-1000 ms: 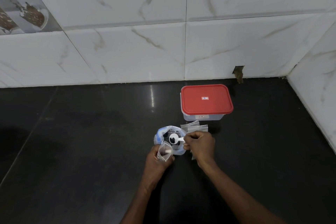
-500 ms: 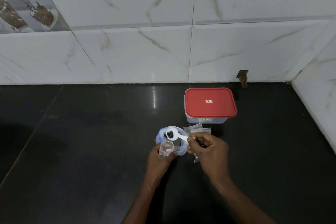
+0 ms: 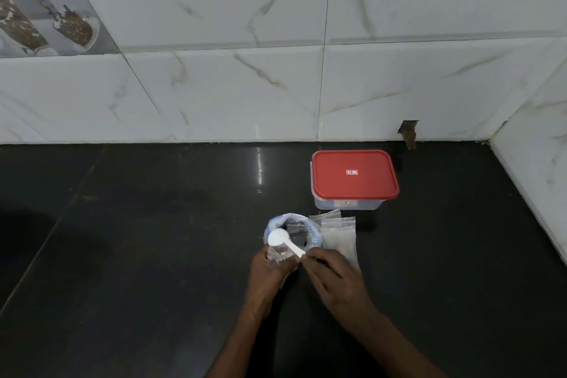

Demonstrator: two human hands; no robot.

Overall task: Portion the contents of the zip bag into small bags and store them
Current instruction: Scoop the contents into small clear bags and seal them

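An open zip bag [image 3: 302,228] with a blue rim and dark contents stands on the black counter [image 3: 153,255]. My left hand [image 3: 270,273] holds a small clear bag [image 3: 277,255] upright just in front of it. My right hand [image 3: 333,279] pinches the handle of a white plastic scoop [image 3: 280,239], whose bowl is turned over above the small bag's mouth. A stack of empty small clear bags [image 3: 339,238] lies flat to the right of the zip bag.
A clear plastic container with a red lid [image 3: 352,176], shut, stands behind the bags near the marble-tiled back wall [image 3: 276,86]. A side wall [image 3: 537,163] closes the counter on the right.
The scoop has moved from over the zip bag toward me and tipped over the small bag. My right hand has shifted down and rotated. The left hand keeps the small bag in place.
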